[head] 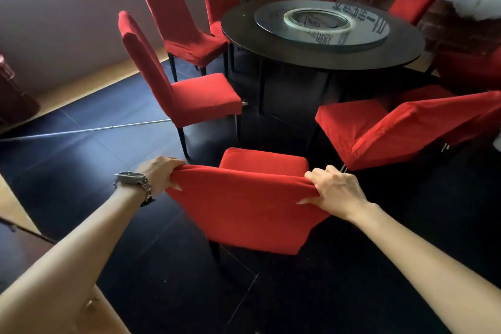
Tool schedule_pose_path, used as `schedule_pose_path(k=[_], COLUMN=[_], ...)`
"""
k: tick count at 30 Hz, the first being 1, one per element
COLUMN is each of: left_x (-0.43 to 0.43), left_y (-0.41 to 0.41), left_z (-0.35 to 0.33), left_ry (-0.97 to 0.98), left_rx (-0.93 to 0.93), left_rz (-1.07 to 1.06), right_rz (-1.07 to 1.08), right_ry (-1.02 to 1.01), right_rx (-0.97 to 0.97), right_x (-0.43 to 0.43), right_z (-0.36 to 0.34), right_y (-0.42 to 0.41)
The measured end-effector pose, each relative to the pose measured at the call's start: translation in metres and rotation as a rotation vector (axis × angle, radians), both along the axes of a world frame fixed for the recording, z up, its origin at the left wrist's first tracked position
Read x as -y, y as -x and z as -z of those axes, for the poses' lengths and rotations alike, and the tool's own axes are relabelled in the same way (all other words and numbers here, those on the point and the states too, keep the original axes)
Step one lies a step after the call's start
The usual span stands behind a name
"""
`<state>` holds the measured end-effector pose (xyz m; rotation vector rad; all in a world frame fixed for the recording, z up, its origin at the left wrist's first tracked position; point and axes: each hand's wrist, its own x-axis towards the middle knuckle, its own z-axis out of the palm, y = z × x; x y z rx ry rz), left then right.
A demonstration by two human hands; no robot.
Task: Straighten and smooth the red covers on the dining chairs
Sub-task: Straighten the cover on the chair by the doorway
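Note:
Right in front of me stands a dining chair with a red cover, its backrest turned toward me. My left hand grips the cover at the backrest's top left corner, fingers curled over the edge. At the top right corner my right hand grips the fabric the same way. The cloth is stretched between both hands. The chair's red seat shows just beyond the backrest.
A round dark table with a glass turntable stands ahead. Several red-covered chairs ring it: one at left, one at right close to mine. Dark tiled floor lies around. A metal rod lies on the floor at left.

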<state>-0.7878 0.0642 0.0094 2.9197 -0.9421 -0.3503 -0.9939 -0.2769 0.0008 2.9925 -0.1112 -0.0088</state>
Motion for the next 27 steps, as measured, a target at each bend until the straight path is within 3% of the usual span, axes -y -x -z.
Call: schedule_pose_path(k=[14,27], left_x=[0.005,-0.011], left_y=[-0.07,-0.066], left_z=[-0.006,0.006], left_ry=[-0.004,-0.022], left_rx=[0.032,0.025], left_rz=[0.165,0.157], right_rz=[0.365,0.399], right_ry=[-0.085,-0.073], right_rx=[-0.052,0.007], right_x=[-0.042,-0.07], right_z=[-0.016,0.009], right_y=[-0.042,-0.03])
